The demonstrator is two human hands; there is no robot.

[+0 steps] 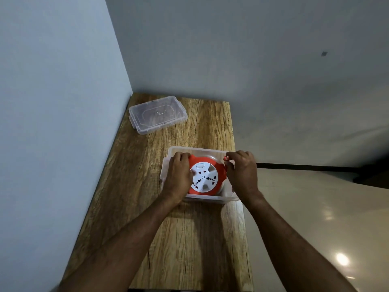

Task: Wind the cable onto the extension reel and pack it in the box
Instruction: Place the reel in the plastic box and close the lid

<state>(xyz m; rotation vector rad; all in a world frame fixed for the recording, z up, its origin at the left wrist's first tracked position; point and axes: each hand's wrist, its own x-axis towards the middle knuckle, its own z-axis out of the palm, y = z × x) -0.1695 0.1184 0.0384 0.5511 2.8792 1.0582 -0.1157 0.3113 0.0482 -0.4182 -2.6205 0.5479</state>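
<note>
Both hands work at the clear box (210,199) on my wooden table (189,239): left hand (179,174) grasps the orange-and-white reel (205,178) lying inside at its 9 o'clock, right hand (242,172) pinches a small red piece (226,158) at 2 o'clock. Lid (156,114) rests apart at 11 o'clock.

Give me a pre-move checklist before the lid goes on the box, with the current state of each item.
1. Extension reel inside the clear box: ok.
2. Reel lying flat, socket face up: ok.
3. Cable fully wound and tucked in: cannot tell; the right hand pinches a small red part at the reel's edge.
4. Hands off the box: not ok; the left hand grips the reel too.
5. Lid within reach on the wooden table: ok.
</note>
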